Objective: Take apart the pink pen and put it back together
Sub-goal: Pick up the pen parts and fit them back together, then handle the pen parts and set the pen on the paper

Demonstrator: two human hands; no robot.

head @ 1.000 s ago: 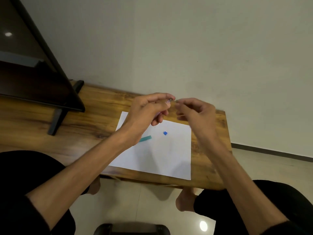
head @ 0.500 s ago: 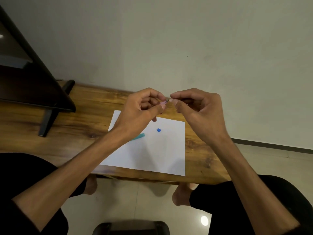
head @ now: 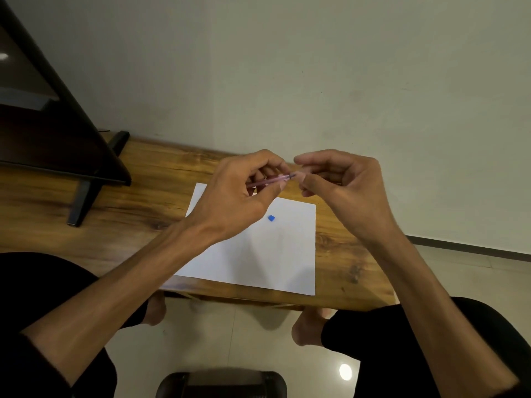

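A sheet of paper (head: 258,254) lies on the counter (head: 115,219), near its front edge. A small cap-like piece (head: 271,218), perhaps a pen part, sits on the paper. Above the paper's far edge the left hand (head: 235,196) and right hand (head: 344,191) meet, the pen (head: 273,180) between them. A monitor (head: 51,133) stands on the counter, far left, against the wall (head: 287,67) behind.

Dimly lit, warm and yellowish throughout. Caught a bright glare spot on the glossy floor tile (head: 345,371) and a fainter one on the dark screen (head: 4,56) at far left. Showed soft shadows across the white paper (head: 275,254). Blurred slightly around the fingers (head: 280,168). Bent straight lines near the edges, wide-angle fashion.
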